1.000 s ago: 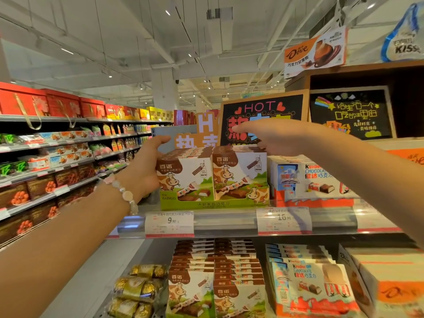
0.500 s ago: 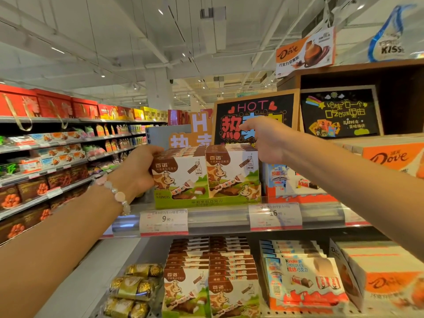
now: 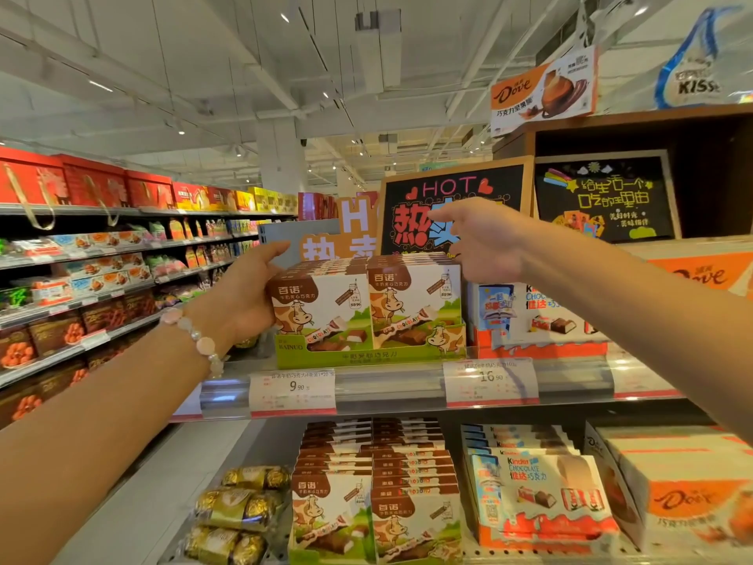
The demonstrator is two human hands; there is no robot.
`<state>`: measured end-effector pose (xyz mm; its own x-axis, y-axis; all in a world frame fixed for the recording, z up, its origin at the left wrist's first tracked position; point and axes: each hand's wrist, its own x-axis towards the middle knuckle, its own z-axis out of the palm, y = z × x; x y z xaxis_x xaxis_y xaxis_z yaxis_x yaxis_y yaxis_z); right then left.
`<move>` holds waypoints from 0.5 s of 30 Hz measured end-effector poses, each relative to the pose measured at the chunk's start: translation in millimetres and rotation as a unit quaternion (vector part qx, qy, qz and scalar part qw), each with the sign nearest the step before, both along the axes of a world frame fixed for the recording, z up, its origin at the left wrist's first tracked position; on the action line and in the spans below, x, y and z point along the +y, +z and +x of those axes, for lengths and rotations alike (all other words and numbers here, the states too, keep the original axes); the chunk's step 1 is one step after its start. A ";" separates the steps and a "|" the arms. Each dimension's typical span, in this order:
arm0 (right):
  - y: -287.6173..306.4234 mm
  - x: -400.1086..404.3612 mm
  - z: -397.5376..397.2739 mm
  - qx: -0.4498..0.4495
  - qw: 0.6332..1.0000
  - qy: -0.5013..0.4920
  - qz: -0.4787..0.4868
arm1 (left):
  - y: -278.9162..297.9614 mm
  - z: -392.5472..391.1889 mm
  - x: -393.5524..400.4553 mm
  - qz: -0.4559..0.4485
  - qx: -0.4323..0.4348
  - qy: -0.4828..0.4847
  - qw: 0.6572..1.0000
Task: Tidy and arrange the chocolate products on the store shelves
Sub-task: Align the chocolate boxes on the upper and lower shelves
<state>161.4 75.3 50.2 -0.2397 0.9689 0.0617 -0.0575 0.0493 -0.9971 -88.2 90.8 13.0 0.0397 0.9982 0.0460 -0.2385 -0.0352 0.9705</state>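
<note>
Hands at display tray [image 3: 368, 354]: my left hand [image 3: 248, 297] still grips its left side; my right hand [image 3: 487, 242], fingers loosely curled, has lifted off the boxes [image 3: 411, 303] — straightening nearly done.

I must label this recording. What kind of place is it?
Most likely a supermarket aisle: shelf price tags, boxed chocolate in rows, and a hanging brand sign overhead.
</note>
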 end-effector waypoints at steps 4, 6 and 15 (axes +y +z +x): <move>2.5 -1.3 13.2 0.053 0.998 -0.016 -0.018 | -5.0 -7.5 5.4 0.013 -0.019 0.072 0.997; 2.3 -0.9 19.2 0.059 0.998 -0.026 -0.018 | -6.9 -13.0 9.1 0.016 -0.024 0.090 0.996; 1.1 5.0 8.9 0.086 0.996 -0.015 -0.011 | 10.8 -5.3 6.5 0.001 -0.016 0.101 0.995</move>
<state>170.3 80.4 51.3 -0.1986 0.9769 0.0785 -0.2263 0.0323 -0.9735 -93.5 97.3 23.8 -0.1629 0.9856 0.0462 -0.2576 -0.0876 0.9623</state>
